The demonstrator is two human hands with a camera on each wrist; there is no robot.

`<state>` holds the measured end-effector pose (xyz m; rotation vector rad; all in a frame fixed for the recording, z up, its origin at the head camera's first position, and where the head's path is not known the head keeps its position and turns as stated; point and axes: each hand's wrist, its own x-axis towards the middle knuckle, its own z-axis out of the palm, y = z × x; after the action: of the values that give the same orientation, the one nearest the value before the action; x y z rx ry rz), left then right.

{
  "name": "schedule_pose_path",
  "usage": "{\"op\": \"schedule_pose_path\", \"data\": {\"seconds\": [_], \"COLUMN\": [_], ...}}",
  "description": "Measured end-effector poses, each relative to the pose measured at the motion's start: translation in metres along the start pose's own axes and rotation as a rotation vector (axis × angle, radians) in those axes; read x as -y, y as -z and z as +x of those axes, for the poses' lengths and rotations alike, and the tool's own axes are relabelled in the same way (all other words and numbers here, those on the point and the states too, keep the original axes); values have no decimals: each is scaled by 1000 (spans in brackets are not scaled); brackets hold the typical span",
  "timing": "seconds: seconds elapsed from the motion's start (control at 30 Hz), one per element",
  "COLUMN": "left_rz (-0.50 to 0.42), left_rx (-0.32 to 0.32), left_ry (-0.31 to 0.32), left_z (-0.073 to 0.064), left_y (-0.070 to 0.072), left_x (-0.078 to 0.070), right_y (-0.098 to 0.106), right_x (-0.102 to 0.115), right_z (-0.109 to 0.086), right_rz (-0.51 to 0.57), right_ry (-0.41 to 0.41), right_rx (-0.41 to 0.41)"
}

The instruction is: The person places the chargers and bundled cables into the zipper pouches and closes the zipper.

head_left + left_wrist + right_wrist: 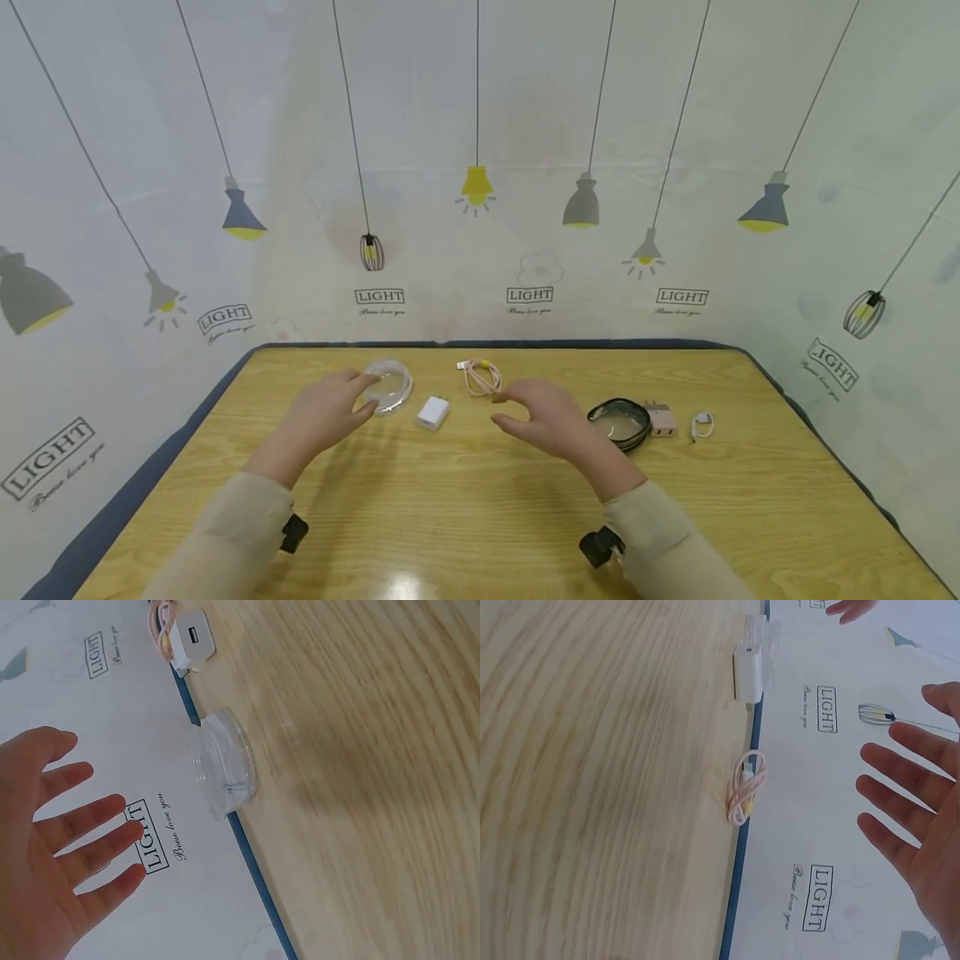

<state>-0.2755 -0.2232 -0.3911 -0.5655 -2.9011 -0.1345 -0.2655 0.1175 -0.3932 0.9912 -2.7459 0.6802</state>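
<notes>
My left hand (324, 410) hovers above the table with fingers spread and nothing in its grasp. Just past its fingertips lies a clear plastic ring-shaped coil (406, 390), seen edge-on in the left wrist view (223, 761). A white USB charger (432, 412) sits between the two hands, its port facing me. My right hand (546, 417), fingers relaxed and holding nothing, is raised beside a pink charging cable (480, 377). That cable is looped up, with a yellow tie and a white USB plug. In the right wrist view the cable (744, 791) lies apart from the fingers.
Right of my right hand are a black coiled cable (647, 421), a pink plug adapter (662, 419) touching it, and a short white cable (702, 425). A wooden table (450, 517) with a blue edge meets a lamp-printed curtain (450, 275) behind.
</notes>
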Motion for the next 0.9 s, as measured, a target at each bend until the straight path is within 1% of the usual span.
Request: {"op": "schedule_pose_path", "data": {"seconds": [0.1, 0.23, 0.4, 0.53, 0.67, 0.77, 0.9], "left_rz": [-12, -29, -43, -54, -49, -55, -68], "left_rx": [25, 54, 79, 93, 104, 111, 126], "left_ry": [17, 29, 45, 61, 67, 71, 107], "left_z": [2, 9, 16, 21, 27, 31, 37], "left_y": [-1, -4, -10, -15, -20, -23, -29], "left_x": [0, -1, -3, -5, -6, -4, -2], "right_y": [-5, -12, -21, -29, -37, -42, -48], "right_x": [4, 9, 14, 14, 14, 15, 18], "right_z": [8, 19, 32, 39, 44, 48, 54], "right_rz": [8, 5, 7, 0, -2, -29, -57], "right_ry": [10, 21, 44, 44, 9, -40, -112], "right_rx": [4, 22, 54, 70, 76, 78, 74]}}
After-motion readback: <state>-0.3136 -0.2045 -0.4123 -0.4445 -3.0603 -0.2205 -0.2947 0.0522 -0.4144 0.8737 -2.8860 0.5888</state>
